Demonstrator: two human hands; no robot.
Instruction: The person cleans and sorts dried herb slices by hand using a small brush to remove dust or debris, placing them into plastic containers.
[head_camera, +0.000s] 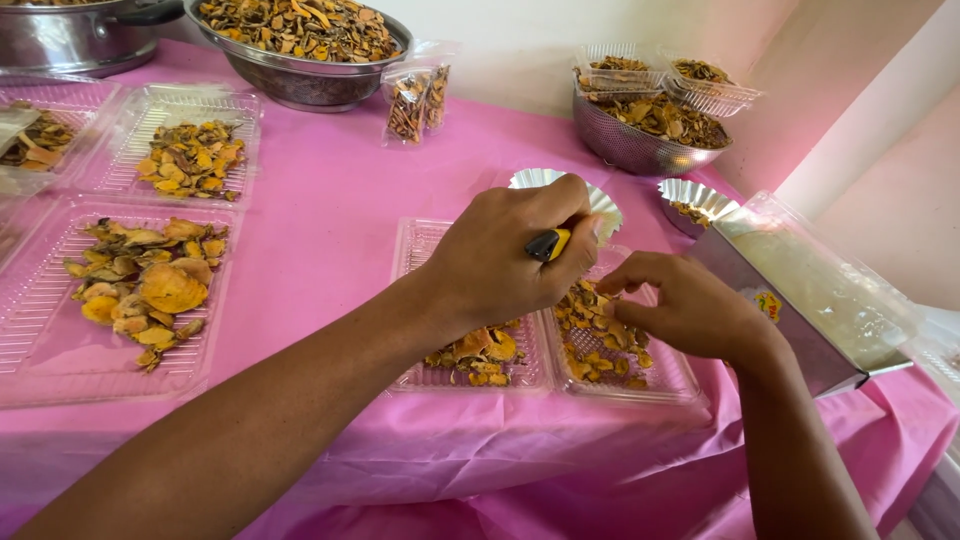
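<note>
1. Sorting looks to be the step in hand: dried orange-yellow slices (600, 335) are being handled over a clear hinged tray (545, 375) near the front edge of the pink tablecloth (330, 190).
2. The next move, as I judge it, calls for a fine pinch on single slices without spilling the rest over the tray's low rim.
3. Left hand (510, 255) is curled shut around a small yellow-and-black tool (548, 244), only its end showing between thumb and fingers; what kind of tool it is I cannot tell. The hand hovers above the tray's left half.
4. Right hand (685, 305) is half closed, fingertips drawn together and touching the slices in the tray's right half; whether it has one pinched is hidden.
5. Just behind the hands stands a fluted foil cup (605, 205); to the right lies a metal box (800, 300).
6. Further trays of slices (150, 285) lie well apart at left, and bowls (300, 45) sit at the back.
</note>
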